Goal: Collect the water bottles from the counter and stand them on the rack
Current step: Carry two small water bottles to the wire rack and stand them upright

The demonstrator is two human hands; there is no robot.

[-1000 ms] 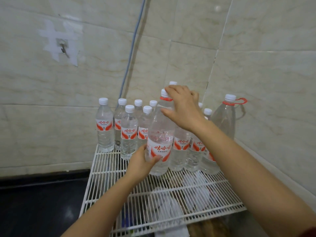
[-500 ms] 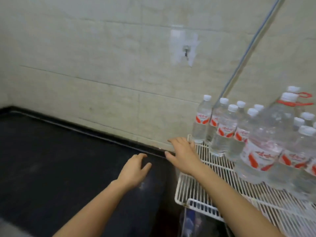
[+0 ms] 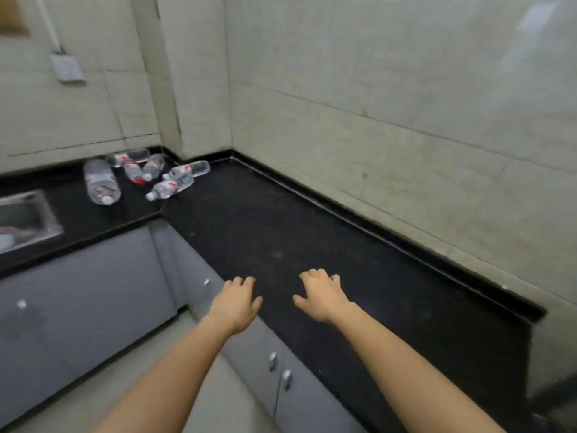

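- Hovering my left hand (image 3: 235,303) and right hand (image 3: 321,298) above the black surface (image 3: 312,232), fingers relaxed, both empty.
- Water bottles (image 3: 101,182) lie toppled in the far corner, well apart from my hands.

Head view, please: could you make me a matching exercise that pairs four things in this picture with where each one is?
1. large water bottle
2. sink
3. white wall plate
4. left hand

A. fixed on the tiled wall, upper left
B. lying on its side on the counter, far corner
C. holding nothing, at the counter's front edge
D. sunk into the counter, left edge of view

Pairs: 1-B, 2-D, 3-A, 4-C
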